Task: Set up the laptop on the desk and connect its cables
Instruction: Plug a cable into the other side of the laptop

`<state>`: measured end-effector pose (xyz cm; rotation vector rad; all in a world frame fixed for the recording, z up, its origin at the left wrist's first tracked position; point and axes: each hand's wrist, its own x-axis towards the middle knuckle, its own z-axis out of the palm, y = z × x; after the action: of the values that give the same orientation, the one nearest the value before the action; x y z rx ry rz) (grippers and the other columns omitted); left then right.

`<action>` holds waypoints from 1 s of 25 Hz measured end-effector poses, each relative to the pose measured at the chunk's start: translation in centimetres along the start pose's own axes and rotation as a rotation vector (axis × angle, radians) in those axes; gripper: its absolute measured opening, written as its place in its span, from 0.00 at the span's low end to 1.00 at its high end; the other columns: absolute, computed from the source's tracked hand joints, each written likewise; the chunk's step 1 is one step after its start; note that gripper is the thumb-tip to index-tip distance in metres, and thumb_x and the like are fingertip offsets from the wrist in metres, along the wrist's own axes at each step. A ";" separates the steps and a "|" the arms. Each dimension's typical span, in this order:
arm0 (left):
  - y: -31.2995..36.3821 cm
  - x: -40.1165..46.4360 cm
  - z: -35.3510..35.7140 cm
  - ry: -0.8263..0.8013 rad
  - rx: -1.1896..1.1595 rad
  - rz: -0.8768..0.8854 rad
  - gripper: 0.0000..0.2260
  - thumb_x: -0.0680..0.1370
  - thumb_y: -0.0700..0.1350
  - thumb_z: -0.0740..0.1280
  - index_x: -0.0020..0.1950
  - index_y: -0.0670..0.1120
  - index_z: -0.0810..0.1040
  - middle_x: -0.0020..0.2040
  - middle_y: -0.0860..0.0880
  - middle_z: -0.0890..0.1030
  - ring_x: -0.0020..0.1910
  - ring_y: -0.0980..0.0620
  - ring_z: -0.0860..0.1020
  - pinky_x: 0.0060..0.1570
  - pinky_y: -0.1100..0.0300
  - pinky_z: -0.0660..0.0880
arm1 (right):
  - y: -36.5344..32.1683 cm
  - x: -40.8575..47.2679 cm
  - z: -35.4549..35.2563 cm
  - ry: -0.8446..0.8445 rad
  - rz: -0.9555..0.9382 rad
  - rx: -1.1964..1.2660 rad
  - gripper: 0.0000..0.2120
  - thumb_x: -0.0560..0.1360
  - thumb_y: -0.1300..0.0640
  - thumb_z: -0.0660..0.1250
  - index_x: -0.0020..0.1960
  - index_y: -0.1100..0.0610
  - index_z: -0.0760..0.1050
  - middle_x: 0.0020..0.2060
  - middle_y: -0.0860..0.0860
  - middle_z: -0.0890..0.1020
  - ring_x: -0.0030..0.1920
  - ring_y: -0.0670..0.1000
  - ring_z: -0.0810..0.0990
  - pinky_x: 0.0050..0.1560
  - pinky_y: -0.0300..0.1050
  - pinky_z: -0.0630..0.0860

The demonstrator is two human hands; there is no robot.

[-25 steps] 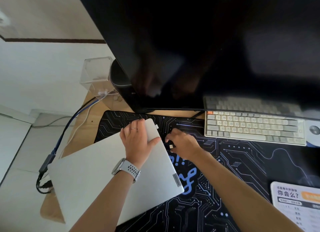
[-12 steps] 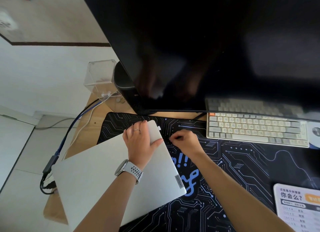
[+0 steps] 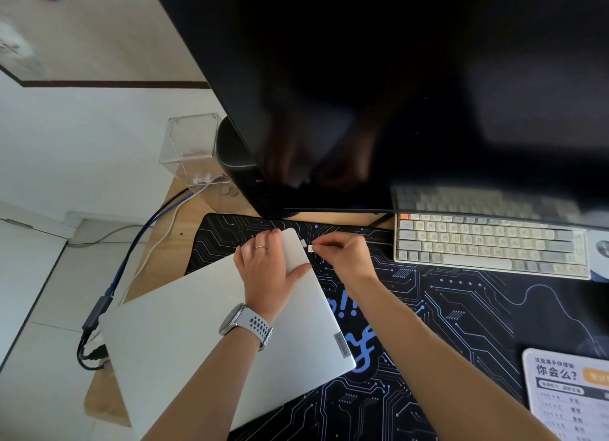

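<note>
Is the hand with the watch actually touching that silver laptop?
Touching. The head view shows the left hand lying on the closed laptop's lid near its far corner, with the thumb and fingers spread against the surface and no gap visible.

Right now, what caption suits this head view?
Left hand steadies closed laptop; right hand pinches small plug at its edge.
</note>
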<state>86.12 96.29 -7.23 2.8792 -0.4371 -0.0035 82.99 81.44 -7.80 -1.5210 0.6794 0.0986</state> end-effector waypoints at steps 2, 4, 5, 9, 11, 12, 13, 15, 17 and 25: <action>0.0 0.0 0.1 0.011 -0.001 0.004 0.35 0.65 0.61 0.73 0.63 0.41 0.72 0.59 0.41 0.77 0.58 0.37 0.73 0.58 0.41 0.67 | 0.1 0.0 0.2 0.004 -0.001 -0.013 0.05 0.72 0.62 0.72 0.44 0.54 0.83 0.41 0.50 0.84 0.45 0.47 0.81 0.50 0.40 0.78; -0.1 0.0 0.1 0.023 0.001 0.009 0.35 0.65 0.61 0.74 0.63 0.40 0.73 0.58 0.40 0.78 0.56 0.37 0.74 0.57 0.40 0.68 | 0.0 0.1 0.4 0.017 0.003 -0.040 0.03 0.71 0.62 0.73 0.42 0.54 0.82 0.39 0.50 0.84 0.42 0.47 0.81 0.48 0.40 0.78; -0.1 0.0 0.2 0.029 0.001 0.011 0.35 0.65 0.61 0.74 0.62 0.40 0.73 0.57 0.40 0.78 0.56 0.37 0.74 0.57 0.40 0.68 | 0.0 0.1 0.3 0.016 0.000 -0.062 0.04 0.71 0.62 0.73 0.41 0.54 0.82 0.38 0.49 0.83 0.41 0.46 0.81 0.46 0.39 0.77; -0.1 0.0 0.2 0.031 0.003 0.010 0.34 0.65 0.61 0.74 0.62 0.41 0.73 0.58 0.41 0.78 0.56 0.37 0.74 0.57 0.40 0.69 | -0.2 0.1 0.1 -0.020 -0.032 -0.120 0.05 0.71 0.62 0.72 0.39 0.53 0.81 0.37 0.48 0.83 0.40 0.45 0.81 0.43 0.34 0.75; -0.2 0.0 0.2 0.030 0.001 0.011 0.34 0.65 0.60 0.74 0.62 0.41 0.73 0.58 0.41 0.78 0.56 0.37 0.74 0.57 0.40 0.68 | -0.4 0.3 0.1 -0.034 -0.041 -0.143 0.04 0.71 0.62 0.72 0.40 0.54 0.82 0.37 0.47 0.83 0.40 0.44 0.81 0.43 0.33 0.74; -0.2 0.0 0.2 0.029 0.001 0.011 0.34 0.65 0.60 0.74 0.62 0.41 0.73 0.58 0.41 0.78 0.56 0.37 0.74 0.57 0.40 0.68 | -0.5 0.4 0.1 -0.042 -0.045 -0.154 0.04 0.71 0.62 0.72 0.41 0.54 0.82 0.37 0.48 0.83 0.41 0.44 0.81 0.43 0.33 0.74; -0.2 0.0 0.2 0.028 0.002 0.011 0.34 0.65 0.60 0.74 0.62 0.41 0.73 0.58 0.41 0.78 0.57 0.37 0.73 0.58 0.40 0.68 | -0.7 0.5 0.0 -0.052 -0.045 -0.161 0.03 0.71 0.62 0.72 0.41 0.55 0.82 0.38 0.48 0.83 0.41 0.45 0.81 0.43 0.34 0.74; -0.2 0.1 0.2 0.025 0.007 0.008 0.34 0.65 0.61 0.74 0.63 0.41 0.72 0.58 0.41 0.77 0.57 0.37 0.73 0.58 0.40 0.68 | -1.0 0.7 -0.4 -0.087 -0.040 -0.177 0.03 0.71 0.62 0.72 0.42 0.56 0.83 0.39 0.49 0.84 0.42 0.45 0.80 0.44 0.35 0.74; -0.2 0.1 0.3 0.025 0.007 0.008 0.34 0.65 0.60 0.74 0.63 0.41 0.72 0.58 0.41 0.77 0.57 0.37 0.73 0.59 0.40 0.68 | -1.2 1.0 -0.7 -0.127 -0.047 -0.223 0.03 0.71 0.63 0.72 0.42 0.56 0.83 0.39 0.49 0.84 0.43 0.45 0.80 0.45 0.35 0.74; -0.1 0.1 0.4 0.021 0.035 0.007 0.34 0.66 0.61 0.73 0.63 0.42 0.72 0.59 0.42 0.78 0.57 0.38 0.73 0.59 0.39 0.68 | -1.7 1.9 -0.4 -0.186 -0.030 -0.264 0.04 0.69 0.64 0.74 0.43 0.58 0.81 0.38 0.52 0.84 0.41 0.47 0.82 0.45 0.38 0.79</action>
<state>86.21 96.30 -7.66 2.9088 -0.4469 0.0363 85.25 80.25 -7.14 -1.7489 0.5081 0.3134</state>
